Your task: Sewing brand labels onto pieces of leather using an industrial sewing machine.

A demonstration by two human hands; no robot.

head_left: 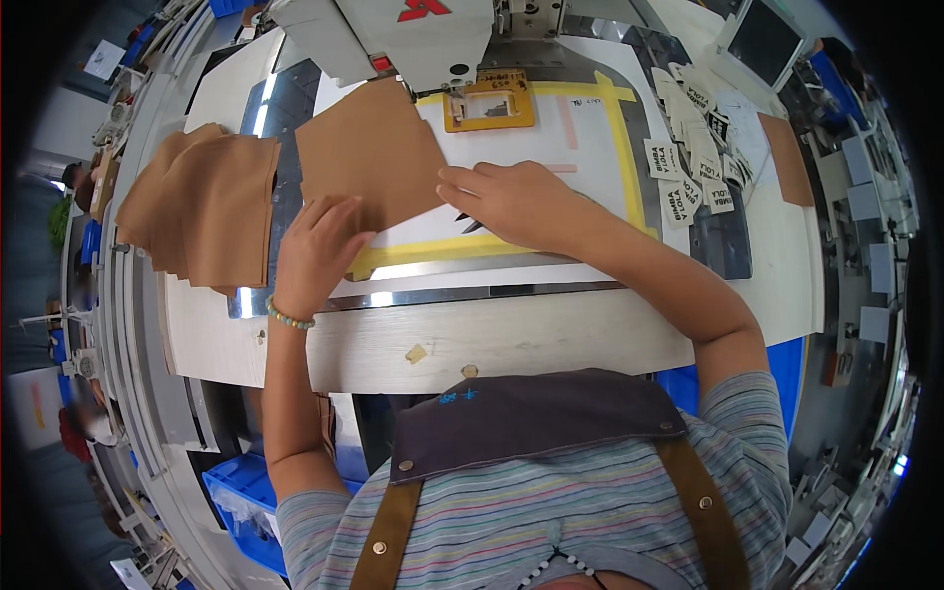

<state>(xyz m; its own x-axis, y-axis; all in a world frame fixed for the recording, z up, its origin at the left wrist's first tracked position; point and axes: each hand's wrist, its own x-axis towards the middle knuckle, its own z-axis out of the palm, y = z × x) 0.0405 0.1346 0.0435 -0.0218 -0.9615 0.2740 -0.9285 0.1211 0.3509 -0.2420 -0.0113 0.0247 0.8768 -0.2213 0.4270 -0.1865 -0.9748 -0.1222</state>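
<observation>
A pale worktop (551, 332) was flanked by rows of equipment (146, 393); a dark-screened monitor (762, 44) was set at its far right corner, while a blue bin (241, 477) and a green plant (59, 224) were seen at left.

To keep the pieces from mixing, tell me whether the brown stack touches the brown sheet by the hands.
Apart. The head view shows a strip of glossy plate between the brown stack and the brown sheet.
</observation>
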